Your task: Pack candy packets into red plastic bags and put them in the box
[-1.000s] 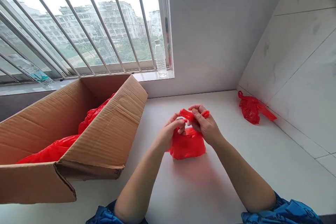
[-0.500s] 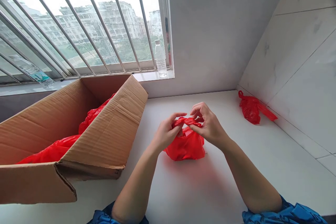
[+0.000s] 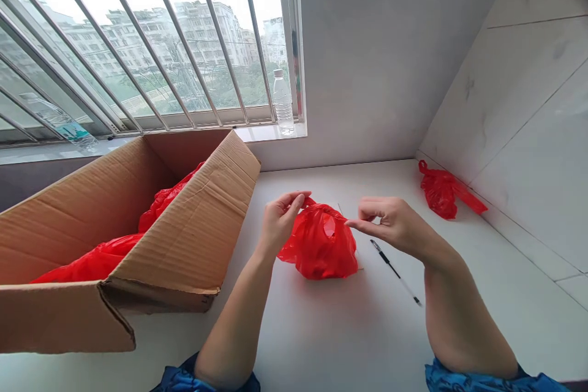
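A small red plastic bag (image 3: 321,245) sits on the white counter (image 3: 349,331) in front of me, its top gathered shut. My left hand (image 3: 278,220) pinches the bag's top left edge with thumb and forefinger. Just off the bag's right side hovers my right hand (image 3: 392,223), its fingers curled and fingertips pinched near the bag's top; whether it still grips plastic I cannot make out. A black pen (image 3: 395,269) lies on the counter under my right wrist.
An open cardboard box (image 3: 184,220) holding more red bags (image 3: 105,254) stands at the left. Another tied red bag (image 3: 441,190) lies by the tiled wall at the right. A clear bottle (image 3: 283,104) stands on the window sill.
My hands have drawn apart from the bag's top, the right one moving right and uncovering the pen. The twisted handles have gone down into the bag's top.
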`<state>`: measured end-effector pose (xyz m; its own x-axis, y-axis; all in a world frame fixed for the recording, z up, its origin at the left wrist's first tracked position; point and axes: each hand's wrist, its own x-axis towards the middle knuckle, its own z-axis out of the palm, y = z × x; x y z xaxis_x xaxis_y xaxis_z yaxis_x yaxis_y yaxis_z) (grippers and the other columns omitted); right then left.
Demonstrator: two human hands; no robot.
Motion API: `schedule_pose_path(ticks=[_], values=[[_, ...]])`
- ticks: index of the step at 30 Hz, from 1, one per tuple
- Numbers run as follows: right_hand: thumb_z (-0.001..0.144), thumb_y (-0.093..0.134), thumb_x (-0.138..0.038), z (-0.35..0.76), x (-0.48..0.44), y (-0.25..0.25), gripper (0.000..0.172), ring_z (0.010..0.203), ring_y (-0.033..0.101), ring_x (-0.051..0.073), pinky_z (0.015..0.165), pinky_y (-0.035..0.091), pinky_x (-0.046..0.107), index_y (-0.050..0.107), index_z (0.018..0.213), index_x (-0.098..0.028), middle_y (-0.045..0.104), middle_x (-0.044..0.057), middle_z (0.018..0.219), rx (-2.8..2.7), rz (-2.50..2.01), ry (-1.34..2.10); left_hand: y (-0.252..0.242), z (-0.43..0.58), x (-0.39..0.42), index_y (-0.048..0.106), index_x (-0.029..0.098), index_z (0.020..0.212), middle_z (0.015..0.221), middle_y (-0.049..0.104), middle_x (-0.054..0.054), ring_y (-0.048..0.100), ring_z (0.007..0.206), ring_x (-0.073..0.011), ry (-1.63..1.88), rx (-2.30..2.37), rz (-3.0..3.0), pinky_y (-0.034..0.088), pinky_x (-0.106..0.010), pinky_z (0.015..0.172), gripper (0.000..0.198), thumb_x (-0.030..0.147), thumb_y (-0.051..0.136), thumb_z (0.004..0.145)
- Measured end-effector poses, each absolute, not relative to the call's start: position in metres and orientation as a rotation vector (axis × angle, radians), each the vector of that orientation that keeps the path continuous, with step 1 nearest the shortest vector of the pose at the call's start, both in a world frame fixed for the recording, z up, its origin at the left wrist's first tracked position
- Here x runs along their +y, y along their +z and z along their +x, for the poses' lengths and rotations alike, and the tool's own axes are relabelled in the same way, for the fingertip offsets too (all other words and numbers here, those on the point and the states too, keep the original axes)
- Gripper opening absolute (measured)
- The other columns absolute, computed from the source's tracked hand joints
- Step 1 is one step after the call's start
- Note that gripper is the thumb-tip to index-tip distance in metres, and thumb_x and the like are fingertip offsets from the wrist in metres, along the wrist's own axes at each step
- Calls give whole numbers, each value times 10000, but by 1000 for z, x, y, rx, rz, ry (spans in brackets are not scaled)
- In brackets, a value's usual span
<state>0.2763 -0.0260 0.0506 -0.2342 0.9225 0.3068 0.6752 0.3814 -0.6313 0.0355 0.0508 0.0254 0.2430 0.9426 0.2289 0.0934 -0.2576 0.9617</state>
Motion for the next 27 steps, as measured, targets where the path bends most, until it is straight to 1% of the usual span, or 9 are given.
schedule_pose_path(ticks=[3, 6, 13, 16, 18, 20, 22, 24, 27], values=[[919, 580, -507, 290, -38, 57, 479, 549, 279, 95, 473, 202, 245, 368, 618, -200, 354, -53, 603, -2028, -1550, 805, 17, 29, 63, 758, 197, 1020, 949, 756, -64, 690, 891, -193, 1241, 1162, 1800, 527, -308, 840, 293, 416, 588, 926], [894, 601, -527, 301, -44, 57, 456, 533, 278, 90, 454, 187, 241, 457, 617, -195, 391, -53, 589, -2034, -1636, 984, 7, 22, 74, 759, 215, 1007, 983, 750, -54, 685, 888, -182, 1255, 1280, 1935, 523, -298, 812, 260, 364, 555, 947], [860, 625, -575, 307, -44, 58, 460, 476, 304, 81, 419, 186, 232, 587, 610, -191, 461, -44, 543, -2054, -1593, 1062, -7, 22, 84, 747, 214, 1020, 994, 707, -54, 660, 885, -162, 1408, 1365, 1982, 513, -279, 786, 289, 378, 514, 968], [905, 574, -549, 314, -40, 53, 418, 492, 419, 99, 422, 264, 228, 670, 687, -204, 581, -12, 611, -2120, -1430, 1099, -7, 25, 77, 678, 214, 1182, 1096, 677, -67, 655, 955, -162, 1398, 1205, 1829, 524, -277, 815, 349, 435, 530, 956], [945, 516, -516, 319, -35, 42, 383, 604, 572, 143, 491, 392, 244, 719, 810, -221, 682, 27, 745, -2130, -1352, 1077, -12, 22, 72, 465, 235, 1429, 1148, 671, -76, 663, 987, -163, 1326, 1098, 1694, 529, -296, 853, 541, 457, 551, 943], [948, 503, -479, 321, -28, 24, 332, 775, 670, 206, 615, 496, 303, 725, 967, -233, 731, 64, 918, -2048, -1490, 910, -22, 17, 67, 208, 244, 1552, 1213, 657, -100, 663, 1039, -175, 1253, 1100, 1607, 520, -328, 901, 742, 485, 550, 940], [892, 576, -429, 315, -20, 2, 356, 968, 683, 277, 759, 536, 390, 668, 1173, -230, 706, 106, 1149, -1906, -1770, 631, -34, 11, 63, 200, 215, 1557, 1313, 607, -147, 623, 1158, -214, 1152, 1228, 1609, 490, -369, 971, 760, 528, 522, 945], [824, 645, -397, 300, -13, -18, 620, 1220, 589, 332, 933, 506, 459, 514, 1404, -221, 552, 144, 1426, -1927, -1838, 510, -45, 10, 59, 325, 182, 1517, 1415, 528, -179, 539, 1289, -266, 988, 1363, 1701, 442, -414, 1045, 708, 571, 485, 947], [843, 610, -476, 266, -4, -42, 865, 1490, 285, 293, 1154, 340, 485, 215, 1578, -249, 252, 100, 1639, -2089, -1628, 538, -54, 23, 51, 388, 205, 1491, 1514, 439, -156, 412, 1409, -293, 774, 1382, 1964, 350, -465, 1138, 648, 585, 425, 966]])
